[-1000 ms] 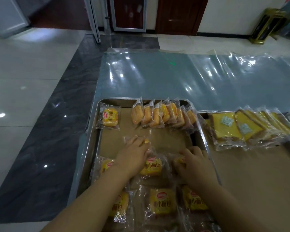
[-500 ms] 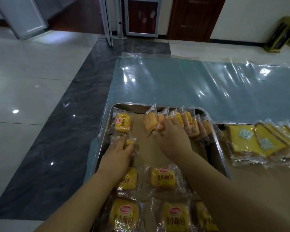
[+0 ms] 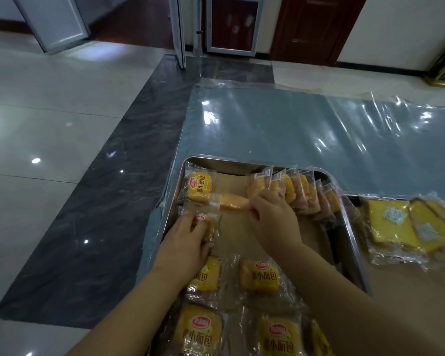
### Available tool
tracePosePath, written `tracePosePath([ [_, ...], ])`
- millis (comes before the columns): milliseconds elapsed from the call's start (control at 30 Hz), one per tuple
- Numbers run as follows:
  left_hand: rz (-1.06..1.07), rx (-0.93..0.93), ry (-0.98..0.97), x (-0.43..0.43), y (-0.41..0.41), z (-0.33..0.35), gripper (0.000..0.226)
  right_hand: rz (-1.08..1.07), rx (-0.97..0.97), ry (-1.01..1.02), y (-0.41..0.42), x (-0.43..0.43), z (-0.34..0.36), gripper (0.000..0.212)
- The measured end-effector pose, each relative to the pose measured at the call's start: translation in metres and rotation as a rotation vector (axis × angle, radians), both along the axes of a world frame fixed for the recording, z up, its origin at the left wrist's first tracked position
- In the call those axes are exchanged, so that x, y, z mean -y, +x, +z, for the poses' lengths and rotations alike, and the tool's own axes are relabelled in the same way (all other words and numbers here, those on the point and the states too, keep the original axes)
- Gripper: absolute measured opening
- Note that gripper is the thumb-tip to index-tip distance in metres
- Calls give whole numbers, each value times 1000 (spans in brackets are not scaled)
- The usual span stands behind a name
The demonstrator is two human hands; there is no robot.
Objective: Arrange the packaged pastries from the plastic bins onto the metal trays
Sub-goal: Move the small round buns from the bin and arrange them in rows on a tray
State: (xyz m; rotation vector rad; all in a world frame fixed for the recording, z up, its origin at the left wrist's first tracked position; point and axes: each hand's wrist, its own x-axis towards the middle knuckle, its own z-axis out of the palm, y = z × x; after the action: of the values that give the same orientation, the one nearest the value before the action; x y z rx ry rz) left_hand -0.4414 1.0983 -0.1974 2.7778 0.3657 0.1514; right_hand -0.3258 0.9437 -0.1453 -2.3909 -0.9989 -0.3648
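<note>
A metal tray point(image 3: 355, 242) lined with brown paper holds several yellow packaged pastries. One pastry point(image 3: 199, 187) lies flat at the tray's far left corner. A row of upright pastries point(image 3: 303, 191) leans along the far edge. My right hand point(image 3: 274, 222) pinches the wrapper end of a long pastry point(image 3: 230, 201), held edge-up beside the corner one. My left hand point(image 3: 188, 242) holds a pastry point(image 3: 207, 224) down near the tray's left side, fingers curled over it. More flat packs point(image 3: 260, 276) lie nearer me.
A second tray point(image 3: 351, 199) to the right carries several yellow cake slices point(image 3: 393, 227) in clear wrappers. Both trays sit on a table covered with shiny clear plastic film point(image 3: 280, 124). Left of the table the glossy tiled floor point(image 3: 49, 124) drops away.
My right hand has pulled one pastry out of the upright row and carried it left toward the corner pack. My left hand stays on its pastry by the left side.
</note>
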Motion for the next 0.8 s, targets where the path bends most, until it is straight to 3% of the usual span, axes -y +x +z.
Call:
tracePosePath([
  [133,31,-8,0,2,-5,-1,44,66,147,-28,-19,32,-11,21],
  [200,42,-13,-14,4,-5,-1,44,68,137,-86,-22,47,-16,14],
  [400,60,-44,-56,4,-2,1,50,15,-145,-309,-24,69,-22,8],
  [600,43,-42,-59,4,-5,3,50,-56,-362,-367,-15,62,-23,33],
  [700,38,-44,-50,4,-6,4,49,-107,-423,-347,-15,50,-21,45],
  [800,35,-44,-54,3,-5,5,48,-39,-431,-400,-15,39,-19,35],
])
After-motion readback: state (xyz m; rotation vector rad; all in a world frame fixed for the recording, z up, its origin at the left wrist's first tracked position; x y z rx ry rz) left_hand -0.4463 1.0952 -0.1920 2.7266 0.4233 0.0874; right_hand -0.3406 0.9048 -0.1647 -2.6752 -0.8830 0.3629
